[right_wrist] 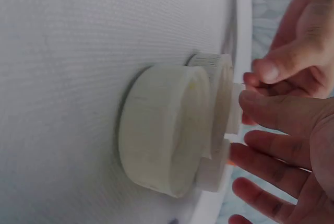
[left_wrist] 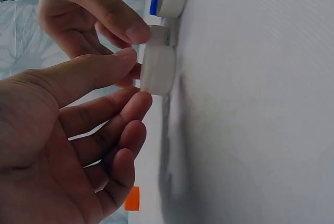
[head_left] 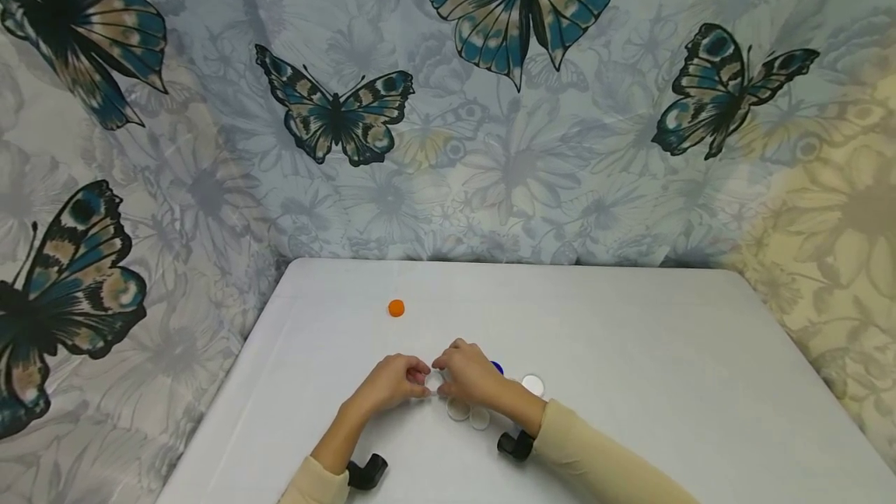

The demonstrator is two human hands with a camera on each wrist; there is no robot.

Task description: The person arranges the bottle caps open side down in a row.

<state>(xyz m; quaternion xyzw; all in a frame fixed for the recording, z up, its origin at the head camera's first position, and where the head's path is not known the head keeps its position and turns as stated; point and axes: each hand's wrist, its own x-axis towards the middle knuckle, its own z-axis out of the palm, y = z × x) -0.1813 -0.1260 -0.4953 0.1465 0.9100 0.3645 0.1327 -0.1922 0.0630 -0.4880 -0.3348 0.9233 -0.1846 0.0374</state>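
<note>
Both hands meet over a round white cap point(head_left: 434, 382) on the white table. In the head view my left hand point(head_left: 393, 378) comes from its left side, fingertips at the rim. From the right, my right hand point(head_left: 472, 376) has thumb and fingertips round its other side. The left wrist view shows the white cap point(left_wrist: 158, 70) edge-on between the left thumb and forefinger, with the right thumb just behind. Just nearer lie two hollow-topped pale caps point(head_left: 458, 410). In the right wrist view a larger white cap point(right_wrist: 143, 130) stands closest, its hollow side showing.
A blue cap point(head_left: 497, 368) is partly hidden behind the right hand. Another white cap point(head_left: 533, 385) lies beyond the right forearm. Farther back on the table point(head_left: 630, 333) sits an orange cap point(head_left: 396, 308). Butterfly-patterned cloth point(head_left: 336, 216) hangs behind the table's far edge.
</note>
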